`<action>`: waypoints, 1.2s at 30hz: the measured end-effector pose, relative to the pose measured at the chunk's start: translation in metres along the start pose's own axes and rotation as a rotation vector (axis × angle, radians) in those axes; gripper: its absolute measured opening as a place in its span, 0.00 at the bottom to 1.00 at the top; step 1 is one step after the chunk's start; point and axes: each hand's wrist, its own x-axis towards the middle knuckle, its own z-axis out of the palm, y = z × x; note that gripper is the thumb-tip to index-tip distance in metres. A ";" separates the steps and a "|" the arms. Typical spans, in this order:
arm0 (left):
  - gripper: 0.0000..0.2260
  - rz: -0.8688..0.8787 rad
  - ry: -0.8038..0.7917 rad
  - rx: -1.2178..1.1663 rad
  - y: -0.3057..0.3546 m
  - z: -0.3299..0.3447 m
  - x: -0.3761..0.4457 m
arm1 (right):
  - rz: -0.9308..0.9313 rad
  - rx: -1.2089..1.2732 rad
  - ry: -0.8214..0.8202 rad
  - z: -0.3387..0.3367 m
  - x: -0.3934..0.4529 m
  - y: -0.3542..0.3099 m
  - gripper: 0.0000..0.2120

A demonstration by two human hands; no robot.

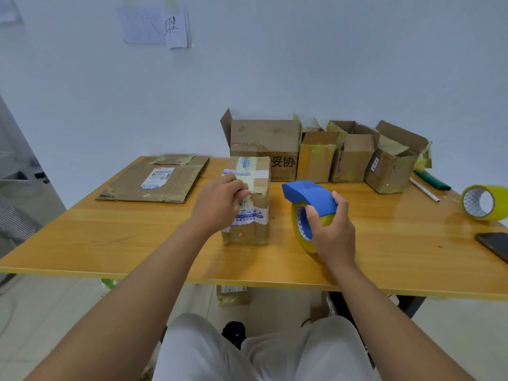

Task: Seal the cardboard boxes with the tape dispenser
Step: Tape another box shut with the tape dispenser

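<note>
The closed cardboard box (248,200) stands on the wooden table (137,237) at the centre of the view, its top crossed by old yellowish tape and printed white-and-blue strips. The left hand (220,203) rests on the box's top from the 7 o'clock side, its fingers curled and pinching something small at the top seam; whether that is a tape end cannot be told. Just beside the box, toward 3 o'clock, the right hand (331,229) grips the blue tape dispenser (309,198), the thumb pressed against the core of its yellow tape roll (303,229) and the fingers wrapped over the blue housing. The dispenser is apart from the box, with the bottom of the roll at or close to the tabletop.

At 12 o'clock from the closed box, a row of open boxes (327,152) lines the wall, flaps up, the largest bearing dark printed characters. At 10 o'clock a flattened carton (154,182) with a shipping label lies on the table. Toward 3 o'clock, near the table's right edge, a spare roll of yellow tape (483,202) stands on its edge, with a dark phone (494,246) nearer the person. A white pen (424,189) and a green object (433,180) lie between the spare roll and the open boxes
</note>
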 end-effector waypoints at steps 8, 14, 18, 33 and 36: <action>0.22 -0.278 -0.119 0.047 -0.015 -0.020 0.005 | 0.006 0.010 0.005 0.001 -0.001 -0.001 0.29; 0.18 -0.216 -0.253 0.455 0.016 0.002 0.022 | 0.013 -0.007 0.002 0.000 -0.002 -0.004 0.30; 0.21 -0.241 -0.299 0.685 -0.003 -0.013 0.018 | 0.018 0.000 0.000 -0.001 -0.002 -0.002 0.30; 0.29 -0.020 -0.188 0.176 -0.020 0.013 0.018 | 0.116 0.052 0.041 -0.001 0.004 -0.001 0.30; 0.23 -0.080 -0.238 0.093 -0.032 -0.005 0.014 | 0.162 0.079 0.063 -0.002 0.008 0.002 0.29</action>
